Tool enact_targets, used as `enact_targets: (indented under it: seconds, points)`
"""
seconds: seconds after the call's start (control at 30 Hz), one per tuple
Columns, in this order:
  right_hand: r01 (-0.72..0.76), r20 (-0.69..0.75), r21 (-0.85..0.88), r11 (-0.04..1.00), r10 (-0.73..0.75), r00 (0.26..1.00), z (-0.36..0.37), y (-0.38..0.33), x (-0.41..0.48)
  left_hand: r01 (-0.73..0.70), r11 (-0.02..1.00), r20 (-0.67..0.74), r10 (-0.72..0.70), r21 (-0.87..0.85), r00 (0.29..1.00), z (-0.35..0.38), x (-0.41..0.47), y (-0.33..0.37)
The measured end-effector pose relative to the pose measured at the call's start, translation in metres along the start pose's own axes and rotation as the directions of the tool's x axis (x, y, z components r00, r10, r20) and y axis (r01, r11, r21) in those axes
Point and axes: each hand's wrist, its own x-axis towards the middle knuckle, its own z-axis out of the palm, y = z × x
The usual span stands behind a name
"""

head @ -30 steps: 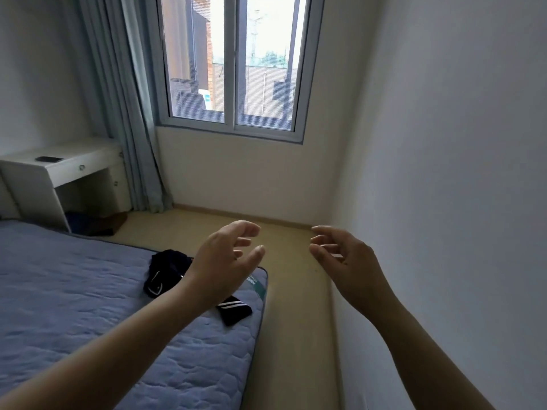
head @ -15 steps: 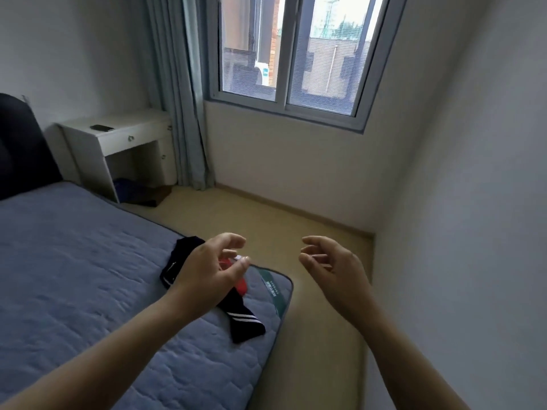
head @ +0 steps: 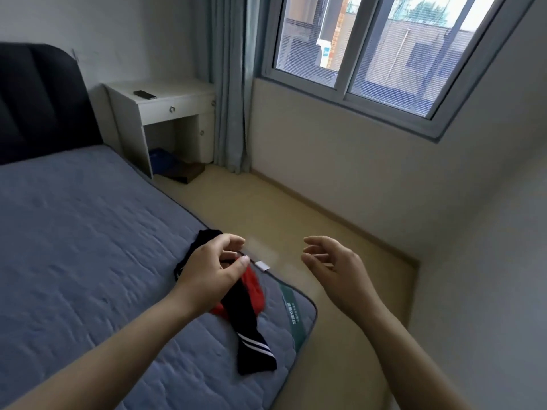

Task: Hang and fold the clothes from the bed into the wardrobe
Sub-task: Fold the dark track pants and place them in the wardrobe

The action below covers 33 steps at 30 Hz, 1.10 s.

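two garments are being seen in a small heap on the blue quilted mattress, close to its near corner by the floor: one black garment with white stripes at its end, and one red garment lying partly under it. the heap is being partly covered in view by the left hand, which is being held above it with the fingers loosely curled and the thumb kept apart from them; nothing is being gripped, and whether the cloth is being touched cannot be told. the right hand is being held beside it over the beige floor, half open, fingers relaxed and spread, with nothing in it. the two hands are being kept apart, palms turned towards each other.

one white tag and one green label are showing at the mattress edge. one dark headboard is standing at the far end. one white bedside table is carrying one flat dark object. one grey-blue curtain is hanging beside one two-paned window.
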Motion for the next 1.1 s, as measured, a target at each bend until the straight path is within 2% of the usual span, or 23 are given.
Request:
enact_targets:
  seconds: [0.23,0.43,0.63,0.77,0.97,1.1]
  points:
    - [0.018,0.149,0.045,0.999,-0.025,0.989,0.042,0.025,0.091,0.146,0.989,-0.108,-0.143,0.011,0.984,-0.007,0.06,-0.038]
    - [0.04,0.303,0.089,0.995,-0.066,0.951,0.075,0.056,0.173,0.253,0.967,-0.239,-0.252,-0.026,0.938,0.002,0.099,-0.073]
    - [0.078,0.511,0.102,0.992,-0.12,0.851,0.107,0.096,0.267,0.411,0.908,-0.392,-0.406,-0.074,0.826,0.032,0.138,-0.101]
    - [0.11,0.625,0.086,0.99,-0.14,0.768,0.129,0.123,0.324,0.513,0.851,-0.47,-0.5,-0.113,0.727,0.056,0.158,-0.117]
    - [0.128,0.743,0.029,0.991,-0.107,0.661,0.185,0.167,0.351,0.621,0.765,-0.525,-0.604,-0.171,0.6,0.081,0.157,-0.162]
    - [0.131,0.78,-0.027,0.991,-0.061,0.623,0.232,0.203,0.349,0.671,0.715,-0.508,-0.66,-0.196,0.554,0.094,0.15,-0.211]
